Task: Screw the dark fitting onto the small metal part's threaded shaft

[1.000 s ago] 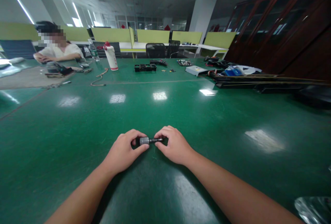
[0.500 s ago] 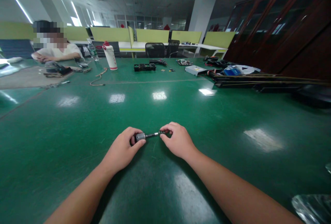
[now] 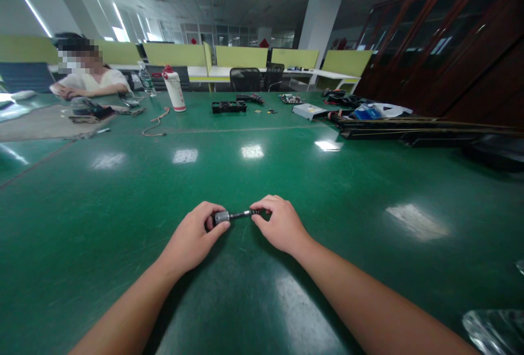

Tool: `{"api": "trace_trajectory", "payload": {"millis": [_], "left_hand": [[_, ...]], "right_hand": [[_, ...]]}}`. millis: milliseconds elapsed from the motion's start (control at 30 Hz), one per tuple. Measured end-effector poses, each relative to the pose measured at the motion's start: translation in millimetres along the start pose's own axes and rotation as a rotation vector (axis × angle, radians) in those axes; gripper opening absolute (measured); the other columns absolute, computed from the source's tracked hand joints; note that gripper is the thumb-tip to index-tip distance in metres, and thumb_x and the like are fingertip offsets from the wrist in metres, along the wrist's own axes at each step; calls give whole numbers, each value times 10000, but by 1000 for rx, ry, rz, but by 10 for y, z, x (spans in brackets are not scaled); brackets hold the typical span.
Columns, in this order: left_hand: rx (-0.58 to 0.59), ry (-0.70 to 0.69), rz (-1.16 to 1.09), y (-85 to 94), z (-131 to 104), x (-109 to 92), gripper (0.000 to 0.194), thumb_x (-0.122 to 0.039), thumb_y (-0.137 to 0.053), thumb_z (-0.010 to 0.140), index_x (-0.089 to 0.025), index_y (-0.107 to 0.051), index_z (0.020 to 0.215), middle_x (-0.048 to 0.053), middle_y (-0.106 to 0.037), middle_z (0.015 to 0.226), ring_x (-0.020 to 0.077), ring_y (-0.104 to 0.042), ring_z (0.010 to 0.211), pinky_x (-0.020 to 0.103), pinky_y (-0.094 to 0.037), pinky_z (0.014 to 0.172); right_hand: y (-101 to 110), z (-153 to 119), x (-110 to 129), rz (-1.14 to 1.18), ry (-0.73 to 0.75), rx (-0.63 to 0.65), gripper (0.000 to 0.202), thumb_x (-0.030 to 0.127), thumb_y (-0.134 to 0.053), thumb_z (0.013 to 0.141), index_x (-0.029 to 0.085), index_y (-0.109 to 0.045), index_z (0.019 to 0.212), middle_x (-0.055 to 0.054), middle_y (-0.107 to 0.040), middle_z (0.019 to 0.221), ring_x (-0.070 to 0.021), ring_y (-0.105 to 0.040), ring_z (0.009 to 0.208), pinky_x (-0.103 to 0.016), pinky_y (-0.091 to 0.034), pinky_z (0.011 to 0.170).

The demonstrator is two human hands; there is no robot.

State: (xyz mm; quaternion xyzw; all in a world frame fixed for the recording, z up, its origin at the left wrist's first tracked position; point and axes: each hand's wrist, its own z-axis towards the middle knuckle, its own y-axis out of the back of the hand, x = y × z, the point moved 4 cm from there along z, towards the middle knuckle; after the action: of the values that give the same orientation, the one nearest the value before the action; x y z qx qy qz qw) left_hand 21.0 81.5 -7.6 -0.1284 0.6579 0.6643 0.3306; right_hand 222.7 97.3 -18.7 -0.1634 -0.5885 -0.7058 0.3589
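Between the two hands, low over a green table (image 3: 254, 177): a small metal cylinder (image 3: 222, 217) with a thin rod (image 3: 238, 215) running from it toward the right. Left hand (image 3: 195, 237) has the cylinder, thumb on the near side, fingers curled round the far side; grip narrow, firm on the piece. Right hand (image 3: 282, 226) in a tight pinch, thumb and forefinger on a small dark spring (image 3: 254, 212) at the rod's right end. Rod and spring lie nearly in line; cannot tell how far the rod's tip goes inside the coils. Tips of the other right fingers hidden. Straight ahead of the grip, well apart, a black frame (image 3: 229, 107); to the left of that, a white bottle (image 3: 177, 92) with a red cap, leaning in view, and a loose cord (image 3: 154, 128) nearer the hands. Ahead and right of the grip, a grey metal box (image 3: 310, 111). Close in on the far right, clear plastic (image 3: 495, 326), partly cut off. Ahead and well left, a seated person (image 3: 92, 82), forearms together, beyond the table's cluttered corner.
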Motion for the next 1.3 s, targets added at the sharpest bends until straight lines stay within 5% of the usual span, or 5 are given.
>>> {"api": "trace_trajectory", "payload": {"millis": [333,633,1300], "left_hand": [[40,-93,35,-16,-7,-29,240,-349,-646,846,-248,-657,1063,13,-661,950,181,-565,776,311,-420,739],[28,-54,22,0,-9,-58,276,-441,-540,919,-244,-683,1050,11,-673,892,181,-573,762,303,-414,707],[26,-44,20,-14,-15,2,258,-393,-745,732,-221,-674,910,-2,-648,820,195,-574,762,305,-422,711]], "right_hand": [[-83,-63,116,240,91,100,389,77,-676,777,247,-690,1127,-9,-718,919,-154,-649,866,-299,-499,824],[-74,-68,141,235,84,112,350,79,-649,788,225,-696,1103,-20,-714,908,-158,-649,856,-305,-501,815],[-94,-78,166,108,198,160,226,126,-675,804,223,-714,1004,-17,-728,948,-182,-592,909,-334,-437,833]]}}
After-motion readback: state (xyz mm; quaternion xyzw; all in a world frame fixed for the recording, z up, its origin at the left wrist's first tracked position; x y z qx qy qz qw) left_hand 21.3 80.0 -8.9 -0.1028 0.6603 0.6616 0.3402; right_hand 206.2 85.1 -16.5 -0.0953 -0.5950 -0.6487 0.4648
